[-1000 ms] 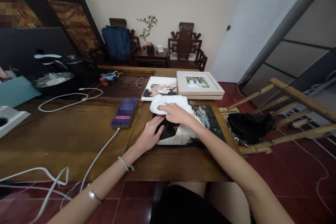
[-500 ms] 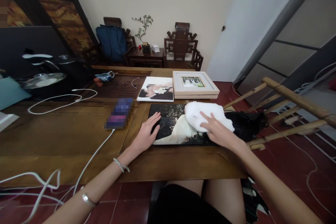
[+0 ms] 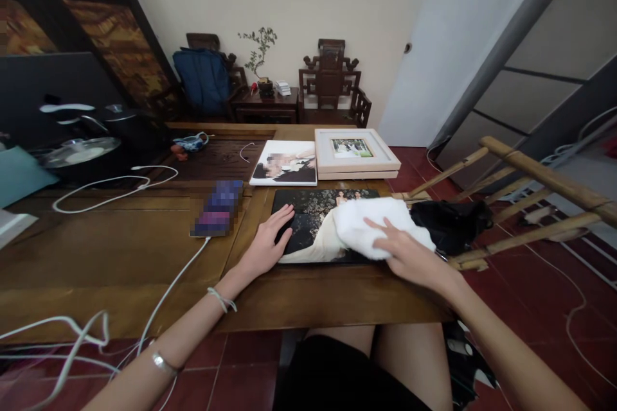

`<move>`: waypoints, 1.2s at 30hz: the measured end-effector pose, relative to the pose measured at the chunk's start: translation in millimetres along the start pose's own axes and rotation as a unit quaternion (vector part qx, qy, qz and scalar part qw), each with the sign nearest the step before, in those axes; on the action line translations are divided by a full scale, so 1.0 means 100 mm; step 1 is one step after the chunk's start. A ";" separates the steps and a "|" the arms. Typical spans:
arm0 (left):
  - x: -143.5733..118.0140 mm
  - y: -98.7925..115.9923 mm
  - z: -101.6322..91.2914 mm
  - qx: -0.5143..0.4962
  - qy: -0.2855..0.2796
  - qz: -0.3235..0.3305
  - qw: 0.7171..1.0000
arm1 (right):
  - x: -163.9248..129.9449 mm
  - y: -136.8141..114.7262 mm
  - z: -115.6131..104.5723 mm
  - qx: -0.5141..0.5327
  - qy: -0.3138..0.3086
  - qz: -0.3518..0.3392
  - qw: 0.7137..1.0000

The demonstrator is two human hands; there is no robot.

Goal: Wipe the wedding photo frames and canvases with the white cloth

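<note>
Since half a second ago the right hand [image 3: 409, 257] has drawn the cloth [image 3: 376, 228] slightly back toward the near right corner of the print [image 3: 313, 218], uncovering two small figures at its far edge. That hand lies flat on the white cloth with fingers spread, pressing it down rather than pinching it. The left hand [image 3: 267, 241] has stayed put, open and flat on the print's near left corner, fingers splayed, holding it to the desk [image 3: 144, 250].

The print (a large dark wedding photo) lies flat near the desk's front edge. Just beyond it sit a smaller photo [image 3: 284, 164] and a pale frame [image 3: 354, 153], side by side and seemingly touching. A phone [image 3: 216, 207] on a white cable [image 3: 178, 282] lies left of the print. What looks like a black bag [image 3: 450, 221] rests just off the desk's right end.
</note>
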State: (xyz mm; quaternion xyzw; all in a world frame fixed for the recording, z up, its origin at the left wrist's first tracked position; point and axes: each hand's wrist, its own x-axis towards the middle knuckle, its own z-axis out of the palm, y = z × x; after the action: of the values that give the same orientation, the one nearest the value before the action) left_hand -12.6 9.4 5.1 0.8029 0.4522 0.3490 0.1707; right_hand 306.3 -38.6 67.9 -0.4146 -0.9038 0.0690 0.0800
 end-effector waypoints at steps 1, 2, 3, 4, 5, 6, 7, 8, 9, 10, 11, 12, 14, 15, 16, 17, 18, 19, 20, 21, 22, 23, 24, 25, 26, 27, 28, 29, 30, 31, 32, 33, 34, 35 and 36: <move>0.00 0.00 0.00 -0.001 0.000 0.000 1.000 | 0.15 0.14 -0.03 -0.004 0.012 0.011 1.000; 0.00 0.00 0.00 -0.002 0.000 0.000 1.000 | 0.30 0.27 -0.05 -0.011 0.024 0.022 0.999; 0.00 0.01 0.00 -0.003 0.002 -0.001 1.000 | 0.45 0.40 -0.08 -0.014 0.027 0.035 0.999; 0.00 0.01 0.00 -0.005 0.003 -0.003 1.000 | 0.59 0.52 -0.12 -0.014 0.031 0.047 0.998; 0.01 0.02 -0.01 -0.006 0.003 -0.006 1.000 | 0.71 0.61 -0.14 -0.013 0.033 0.053 0.998; 0.01 0.02 -0.01 -0.007 0.004 -0.009 1.000 | 0.81 0.69 -0.16 -0.012 0.036 0.058 0.998; 0.01 0.03 -0.01 -0.009 0.004 -0.012 1.000 | 0.88 0.74 -0.17 -0.011 0.040 0.060 0.997; 0.01 0.03 0.00 -0.011 0.005 -0.014 1.000 | 0.92 0.77 -0.17 -0.011 0.044 0.060 0.997; 0.01 0.04 0.00 -0.012 0.006 -0.015 1.000 | 0.92 0.78 -0.15 -0.012 0.048 0.063 0.997; 0.01 0.04 0.00 -0.014 0.009 -0.016 1.000 | 0.88 0.77 -0.12 -0.014 0.050 0.066 0.996; 0.01 0.04 0.00 -0.015 0.011 -0.017 1.000 | 0.82 0.74 -0.09 -0.016 0.053 0.067 0.996; 0.01 0.05 0.00 -0.017 0.013 -0.017 1.000 | 0.74 0.70 -0.04 -0.019 0.055 0.068 0.996; 0.01 0.05 0.00 -0.020 0.016 -0.016 1.000 | 0.50 0.57 0.04 -0.019 0.060 0.065 0.996; 0.01 0.05 0.01 -0.022 0.018 -0.016 0.999 | 0.36 0.49 0.08 -0.016 0.059 0.061 0.996; 0.01 0.05 0.01 -0.023 0.020 -0.016 0.999 | 0.22 0.40 0.10 -0.010 0.056 0.057 0.997; 0.01 0.05 0.01 -0.024 0.022 -0.017 0.999 | 0.08 0.29 0.11 -0.002 0.050 0.052 0.997; 0.01 0.06 0.01 -0.024 0.023 -0.018 0.999 | -0.06 0.18 0.11 0.006 0.042 0.045 0.998; 0.01 0.06 0.01 -0.023 0.023 -0.018 0.999 | -0.19 0.06 0.10 0.014 0.032 0.035 0.999; 0.01 0.06 0.01 -0.021 0.022 -0.018 0.999 | -0.31 -0.06 0.08 0.021 0.022 0.024 0.999; 0.01 0.06 0.01 -0.019 0.021 -0.017 0.999 | -0.41 -0.18 0.06 0.028 0.013 0.012 0.999; 0.01 0.06 0.01 -0.018 0.020 -0.016 1.000 | -0.50 -0.28 0.03 0.035 0.004 -0.001 0.999; 0.01 0.05 0.01 -0.016 0.018 -0.016 1.000 | -0.57 -0.36 0.01 0.042 -0.004 -0.012 0.999; 0.01 0.05 0.01 -0.015 0.017 -0.015 1.000 | -0.61 -0.42 -0.01 0.048 -0.007 -0.021 0.999; 0.01 0.05 0.01 -0.014 0.016 -0.016 1.000 | -0.63 -0.44 -0.02 0.053 -0.008 -0.023 0.998; 0.01 0.05 0.01 -0.013 0.016 -0.016 1.000 | -0.63 -0.44 -0.03 0.056 -0.006 -0.020 0.998; 0.01 0.04 0.01 -0.014 0.015 -0.016 1.000 | -0.59 -0.40 -0.03 0.057 -0.004 -0.012 0.998; 0.00 0.04 0.01 -0.015 0.015 -0.016 1.000 | -0.54 -0.33 -0.03 0.056 -0.001 0.002 0.998; 0.00 0.04 0.01 -0.015 0.015 -0.015 1.000 | -0.45 -0.23 -0.03 0.053 0.003 0.018 0.998; 0.00 0.04 0.01 -0.016 0.015 -0.015 1.000 | -0.34 -0.11 -0.03 0.049 0.008 0.033 0.998; 0.00 0.03 0.01 -0.017 0.015 -0.014 1.000 | -0.21 0.02 -0.04 0.046 0.011 0.043 0.998; 0.00 0.03 0.01 -0.017 0.015 -0.014 1.000 | -0.07 0.16 -0.05 0.043 0.019 0.053 0.997; 0.00 0.04 0.01 -0.018 0.016 -0.013 1.000 | 0.09 0.30 -0.06 0.044 0.020 0.053 0.997; 0.00 0.04 0.00 -0.018 0.016 -0.014 1.000 | 0.25 0.44 -0.09 0.047 0.013 0.047 0.998; 0.00 0.04 0.00 -0.019 0.014 -0.015 1.000 | 0.40 0.56 -0.12 0.049 0.014 0.047 0.998; 0.00 0.04 0.00 -0.019 0.013 -0.017 1.000 | 0.53 0.66 -0.14 0.048 0.019 0.051 0.997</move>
State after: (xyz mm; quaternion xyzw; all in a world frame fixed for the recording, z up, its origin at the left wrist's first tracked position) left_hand -10.2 7.1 8.1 0.7871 0.4610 0.3650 0.1864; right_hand 323.7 45.7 73.8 -0.4570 -0.8755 0.1086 0.1131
